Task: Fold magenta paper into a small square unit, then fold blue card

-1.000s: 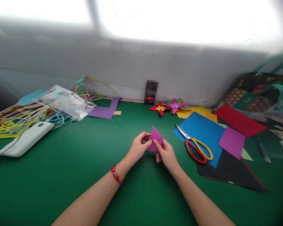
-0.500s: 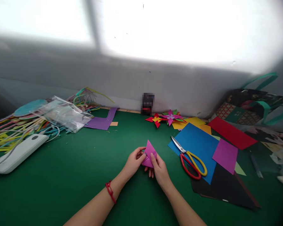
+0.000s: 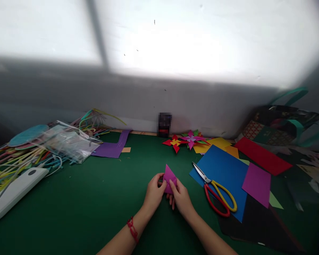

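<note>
While both hands meet low over the middle of the green desk (image 3: 82, 198), they hold one folded magenta paper (image 3: 169, 176) between them. On the left hand (image 3: 154, 193), which has a red bracelet (image 3: 132, 228) at the wrist, the grip is closed on the paper's left edge. The right hand (image 3: 182, 198) has its grip closed on the lower right part, thumb pressed on the front face. The paper's tip points up toward the wall; whether it touches the desk cannot be told. Near on the right, scissors (image 3: 215, 194) lie across a blue sheet (image 3: 223, 170), beside a purple square (image 3: 256, 184). Pinwheels (image 3: 186, 139) sit by the wall. Far left are a white device (image 3: 13, 191) and a plastic bag (image 3: 66, 141).
</note>
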Tool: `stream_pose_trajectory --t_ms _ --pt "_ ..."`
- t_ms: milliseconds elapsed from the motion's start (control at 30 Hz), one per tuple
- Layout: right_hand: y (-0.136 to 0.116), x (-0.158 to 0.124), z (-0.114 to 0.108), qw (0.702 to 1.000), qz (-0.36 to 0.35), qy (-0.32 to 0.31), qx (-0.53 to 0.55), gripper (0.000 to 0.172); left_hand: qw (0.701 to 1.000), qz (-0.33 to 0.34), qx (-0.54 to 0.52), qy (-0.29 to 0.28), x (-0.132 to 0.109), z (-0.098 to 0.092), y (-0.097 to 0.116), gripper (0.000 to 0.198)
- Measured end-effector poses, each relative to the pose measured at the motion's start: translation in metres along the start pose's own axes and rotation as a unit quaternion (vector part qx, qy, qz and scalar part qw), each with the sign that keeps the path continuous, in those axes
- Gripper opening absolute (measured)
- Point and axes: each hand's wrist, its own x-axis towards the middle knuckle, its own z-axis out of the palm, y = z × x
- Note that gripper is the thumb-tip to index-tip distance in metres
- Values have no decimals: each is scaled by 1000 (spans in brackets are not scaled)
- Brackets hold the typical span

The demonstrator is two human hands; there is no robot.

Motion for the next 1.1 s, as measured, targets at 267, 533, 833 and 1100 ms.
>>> stream_pose_trajectory --t_ms 267,533,833,1100 --pt "-10 42 -7 999 -23 9 28 31 999 44 -6 -17 43 -5 8 33" --pt "-12 44 -15 991 -2 -106 80 31 997 62 19 -33 51 -20 -7 24" --pt "-12 40 -19 992 -17 -87 93 30 995 55 -34 -81 47 -18 -5 25" --pt "-15 40 -20 992 -1 -85 97 35 988 48 -85 -120 45 -19 -1 31"
